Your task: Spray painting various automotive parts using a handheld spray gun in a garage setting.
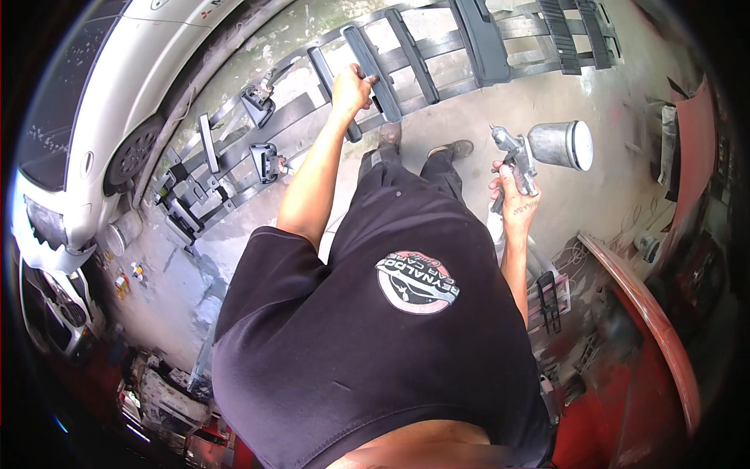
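Note:
My right hand is wrapped round the handle of a metal spray gun. The gun's silver cup points off to the right. My left hand is stretched forward over a long grey trim strip, with its fingers curled in against the strip's edge. Something small and dark shows at those fingertips, and I cannot make out what it is. Just left of that hand lies a narrower grey strip. To its right are another slim strip and a wide grey panel.
A long slatted rack carries the grey parts, including small brackets and ribbed pieces. A white car stands at the left. On the right is a curved reddish panel, with a pinkish one behind.

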`<action>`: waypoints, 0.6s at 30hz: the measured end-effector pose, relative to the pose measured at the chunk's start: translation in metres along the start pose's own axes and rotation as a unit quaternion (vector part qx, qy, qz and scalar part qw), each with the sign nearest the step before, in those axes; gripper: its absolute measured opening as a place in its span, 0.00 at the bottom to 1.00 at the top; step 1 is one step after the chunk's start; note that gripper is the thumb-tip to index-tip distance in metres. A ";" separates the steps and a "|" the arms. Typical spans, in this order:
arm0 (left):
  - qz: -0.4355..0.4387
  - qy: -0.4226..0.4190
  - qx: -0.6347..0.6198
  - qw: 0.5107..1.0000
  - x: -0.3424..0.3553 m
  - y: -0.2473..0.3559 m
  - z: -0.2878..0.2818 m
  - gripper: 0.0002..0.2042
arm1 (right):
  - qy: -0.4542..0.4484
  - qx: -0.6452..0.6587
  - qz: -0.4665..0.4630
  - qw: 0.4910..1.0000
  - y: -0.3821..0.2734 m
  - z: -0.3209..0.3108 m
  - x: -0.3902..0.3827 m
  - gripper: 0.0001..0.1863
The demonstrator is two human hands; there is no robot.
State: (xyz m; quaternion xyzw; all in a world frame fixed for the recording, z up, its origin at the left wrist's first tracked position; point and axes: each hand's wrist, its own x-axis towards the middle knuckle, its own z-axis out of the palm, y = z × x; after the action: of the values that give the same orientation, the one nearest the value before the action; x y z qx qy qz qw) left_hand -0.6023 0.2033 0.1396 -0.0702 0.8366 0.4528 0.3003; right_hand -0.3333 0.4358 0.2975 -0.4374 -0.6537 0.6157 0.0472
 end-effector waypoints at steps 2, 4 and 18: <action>0.011 0.019 0.057 0.998 -0.001 -0.001 -0.001 0.13 | -0.009 0.001 -0.008 1.000 -0.002 -0.003 0.006 0.14; 0.019 0.021 0.100 0.995 -0.002 -0.003 -0.001 0.14 | -0.023 0.000 -0.003 1.000 -0.001 -0.005 0.011 0.13; 0.207 0.115 0.235 0.943 0.006 0.070 0.081 0.29 | 0.002 -0.016 -0.003 1.000 0.004 -0.039 0.022 0.11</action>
State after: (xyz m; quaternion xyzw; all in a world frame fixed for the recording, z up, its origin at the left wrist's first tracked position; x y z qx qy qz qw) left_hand -0.5989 0.3096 0.1526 0.1252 0.9440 0.2846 0.1101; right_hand -0.3217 0.4787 0.2929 -0.4373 -0.6646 0.6043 0.0440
